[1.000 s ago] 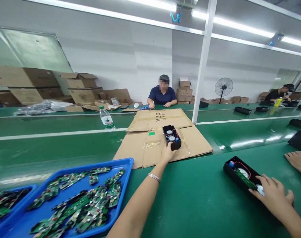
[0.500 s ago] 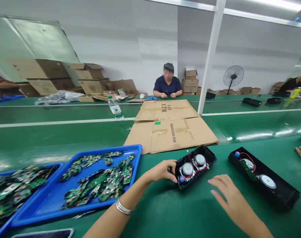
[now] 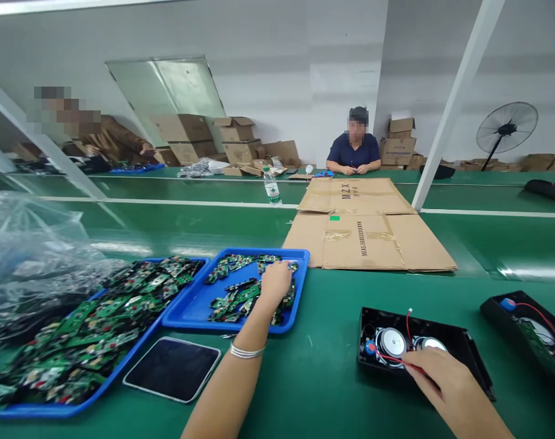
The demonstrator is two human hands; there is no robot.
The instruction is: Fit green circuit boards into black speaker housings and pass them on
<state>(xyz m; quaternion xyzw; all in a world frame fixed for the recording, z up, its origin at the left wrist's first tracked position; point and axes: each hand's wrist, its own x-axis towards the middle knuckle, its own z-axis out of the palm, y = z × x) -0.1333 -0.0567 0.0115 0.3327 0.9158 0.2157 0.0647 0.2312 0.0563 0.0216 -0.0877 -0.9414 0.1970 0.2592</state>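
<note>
My left hand (image 3: 276,284) reaches into the blue tray (image 3: 186,317), its fingers curled down and closed on a small green circuit board (image 3: 294,267) near the tray's far right corner; the fingertips are partly hidden. Over the black speaker housing (image 3: 460,347), my right hand (image 3: 441,378) pinches a thin red wire (image 3: 391,359) at its front side. Inside the housing sit two round silver speakers, the left speaker (image 3: 391,342) in full view and the right speaker (image 3: 429,344) partly behind my fingers. A blue part (image 3: 371,347) lies at the left end. A white-tipped lead (image 3: 409,312) sticks up.
A second black housing (image 3: 501,311) lies at the right edge. Left are a heaped tray of circuit boards (image 3: 98,335), a tablet-like device (image 3: 172,369) and clear plastic bags (image 3: 35,238). Flattened cardboard (image 3: 350,241) and a water bottle (image 3: 272,188) lie beyond. Two people work across the bench.
My left hand has let go of the speaker housing and moved left into the blue tray. My right hand has come onto the housing and closed on its wire. The view has swung left.
</note>
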